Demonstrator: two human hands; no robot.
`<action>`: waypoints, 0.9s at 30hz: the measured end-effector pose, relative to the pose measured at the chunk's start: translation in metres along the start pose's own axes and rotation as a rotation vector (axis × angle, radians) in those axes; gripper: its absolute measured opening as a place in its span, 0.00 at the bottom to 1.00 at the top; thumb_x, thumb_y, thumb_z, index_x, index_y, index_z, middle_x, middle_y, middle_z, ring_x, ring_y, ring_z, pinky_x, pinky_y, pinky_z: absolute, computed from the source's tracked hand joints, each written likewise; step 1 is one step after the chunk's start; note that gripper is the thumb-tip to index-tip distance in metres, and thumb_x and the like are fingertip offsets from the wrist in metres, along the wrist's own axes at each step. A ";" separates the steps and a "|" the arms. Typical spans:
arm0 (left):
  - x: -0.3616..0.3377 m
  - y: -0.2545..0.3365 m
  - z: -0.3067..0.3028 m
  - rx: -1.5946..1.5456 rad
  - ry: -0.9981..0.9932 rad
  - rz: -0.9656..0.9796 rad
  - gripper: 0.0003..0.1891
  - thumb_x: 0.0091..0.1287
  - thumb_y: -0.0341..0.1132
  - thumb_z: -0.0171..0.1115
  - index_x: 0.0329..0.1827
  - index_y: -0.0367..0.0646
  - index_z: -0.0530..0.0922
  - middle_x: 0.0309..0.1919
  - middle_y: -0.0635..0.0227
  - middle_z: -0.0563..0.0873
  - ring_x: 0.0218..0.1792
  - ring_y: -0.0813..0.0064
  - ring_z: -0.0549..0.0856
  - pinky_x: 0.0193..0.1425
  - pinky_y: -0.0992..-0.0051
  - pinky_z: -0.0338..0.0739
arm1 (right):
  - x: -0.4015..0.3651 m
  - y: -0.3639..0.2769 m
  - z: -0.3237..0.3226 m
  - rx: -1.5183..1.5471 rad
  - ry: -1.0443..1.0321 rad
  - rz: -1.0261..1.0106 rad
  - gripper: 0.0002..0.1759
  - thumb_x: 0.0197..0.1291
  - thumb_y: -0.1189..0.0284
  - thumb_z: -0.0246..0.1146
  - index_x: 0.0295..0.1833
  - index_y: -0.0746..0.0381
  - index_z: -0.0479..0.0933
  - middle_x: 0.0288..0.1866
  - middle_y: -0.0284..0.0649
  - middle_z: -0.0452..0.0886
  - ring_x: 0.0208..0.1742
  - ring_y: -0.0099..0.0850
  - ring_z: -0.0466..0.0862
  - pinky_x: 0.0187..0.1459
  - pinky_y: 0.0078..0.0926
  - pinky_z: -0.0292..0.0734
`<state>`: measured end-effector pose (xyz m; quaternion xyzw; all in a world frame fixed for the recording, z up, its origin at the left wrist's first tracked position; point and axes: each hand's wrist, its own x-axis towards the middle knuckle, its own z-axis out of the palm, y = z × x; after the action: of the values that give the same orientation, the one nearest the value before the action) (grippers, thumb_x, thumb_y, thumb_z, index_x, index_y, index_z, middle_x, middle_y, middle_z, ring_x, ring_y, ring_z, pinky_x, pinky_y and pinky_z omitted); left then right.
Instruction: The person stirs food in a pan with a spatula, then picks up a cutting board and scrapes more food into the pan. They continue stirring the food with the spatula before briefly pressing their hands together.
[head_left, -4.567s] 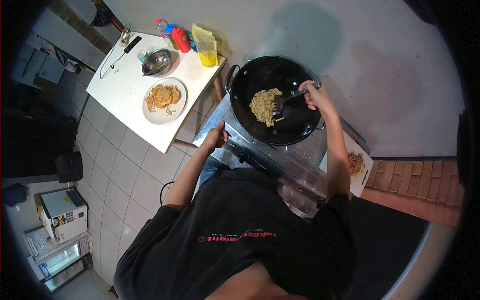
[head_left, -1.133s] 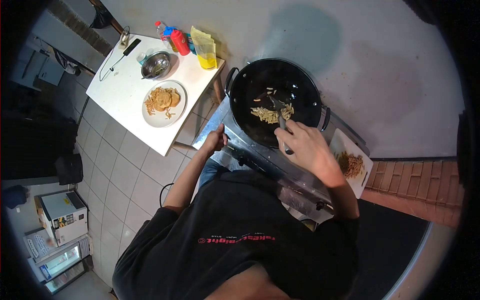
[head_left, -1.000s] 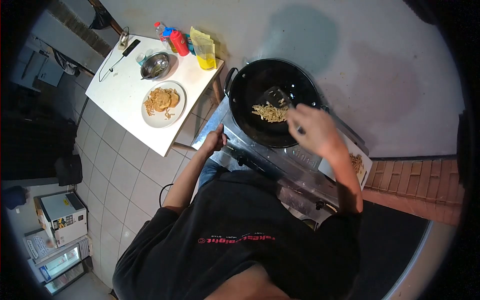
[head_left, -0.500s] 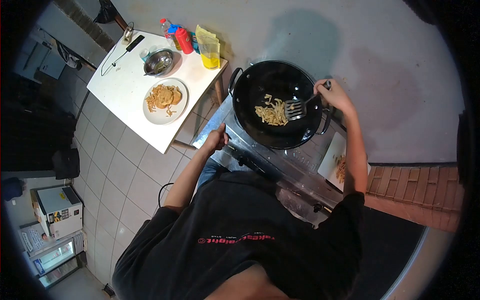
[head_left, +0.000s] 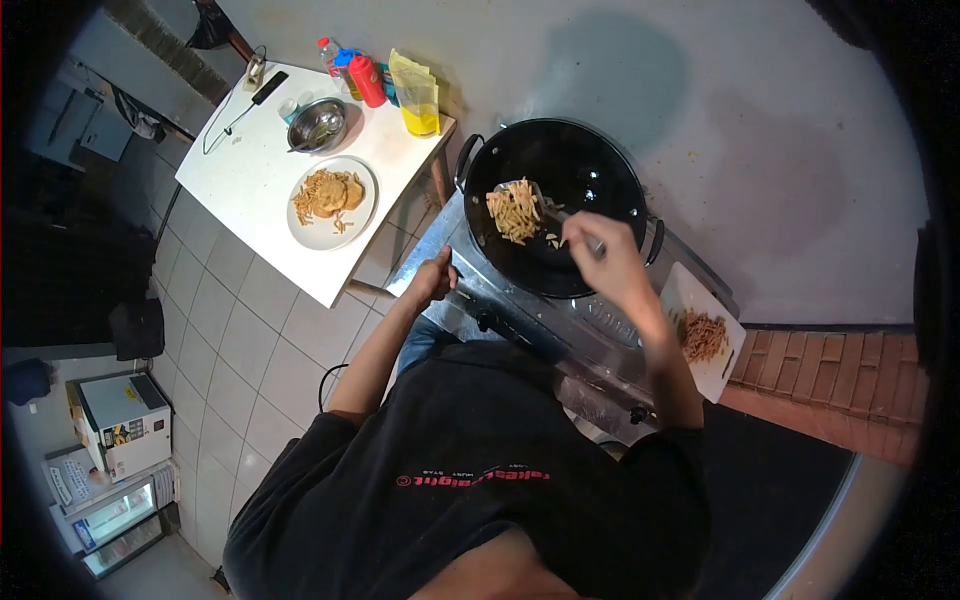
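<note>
My right hand (head_left: 605, 258) is closed on the handle of a slotted spatula (head_left: 550, 206) over the black wok (head_left: 595, 150). Pale golden strips of food (head_left: 514, 212) are heaped at the spatula's head, on the wok's left side. A few loose pieces lie beside them. The wok has two loop handles and stands on a metal stove (head_left: 590, 315). At the stove's front left corner is my left hand (head_left: 434, 278), with the index finger stretched out and the other fingers curled. What those fingers hold, if anything, is hidden.
Left of the stove, a white table (head_left: 235, 185) bears a plate (head_left: 318, 238) of browned food, a steel bowl (head_left: 318, 125), a red squeeze bottle (head_left: 367, 82) and a yellow pouch (head_left: 418, 105). Right of the stove lies a white cutting board (head_left: 712, 375) with brown strips (head_left: 703, 338).
My right hand has moved left and toward me with the spatula. The pale strips have shifted left and gathered at the spatula's head. My left hand has stayed put.
</note>
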<state>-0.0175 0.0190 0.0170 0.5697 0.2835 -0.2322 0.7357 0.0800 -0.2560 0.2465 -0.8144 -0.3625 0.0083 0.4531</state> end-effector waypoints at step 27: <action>-0.001 0.003 0.001 -0.009 -0.004 -0.021 0.39 0.75 0.64 0.35 0.14 0.43 0.73 0.06 0.78 0.58 0.07 0.81 0.53 0.13 0.75 0.42 | -0.021 -0.038 0.013 -0.471 -0.299 -0.032 0.10 0.52 0.73 0.66 0.40 0.58 0.74 0.35 0.44 0.78 0.37 0.44 0.85 0.37 0.41 0.80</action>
<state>-0.0162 0.0183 0.0198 0.5629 0.2890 -0.2397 0.7363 0.0381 -0.2464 0.2600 -0.8812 -0.4301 0.0370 0.1927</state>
